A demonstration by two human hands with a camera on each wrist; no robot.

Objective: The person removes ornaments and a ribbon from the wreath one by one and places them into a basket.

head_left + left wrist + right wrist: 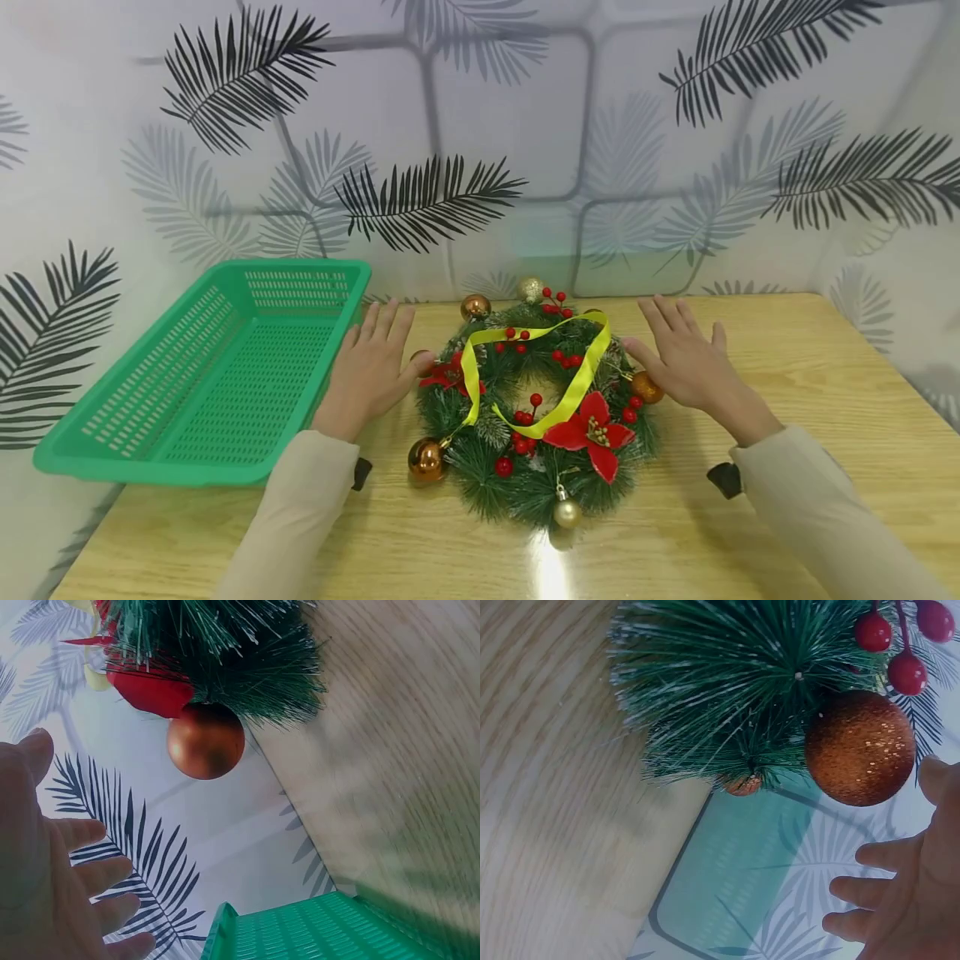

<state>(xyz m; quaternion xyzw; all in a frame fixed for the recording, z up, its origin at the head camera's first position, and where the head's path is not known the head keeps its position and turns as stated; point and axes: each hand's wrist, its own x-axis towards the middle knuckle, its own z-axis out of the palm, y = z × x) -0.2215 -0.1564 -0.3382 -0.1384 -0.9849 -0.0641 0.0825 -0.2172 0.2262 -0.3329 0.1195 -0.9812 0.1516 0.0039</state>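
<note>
Wreath (540, 479) lies on the bench (810, 383), between the hands. Left hand (375, 367) at its 9–10 o'clock, right hand (693, 362) at 2–3. Both spread, fingers extended, nothing held. Left wrist view shows the copper bauble (206, 741) apart from the fingers; can't tell if the right thumb touches the glitter bauble (860, 748). Yellow ribbon (583, 383) sits loose on top, an unclosed loop, ends near 8. Green basket (195, 475) off at 9.

My read: arranging wreath and ribbon. Squaring it up: push evenly on greenery from both sides, not via baubles; they'd likely swing or pull off. Ribbon: pinch one end, steady the wreath with the other hand, keep clear of the red flower (597, 435) at 4.
</note>
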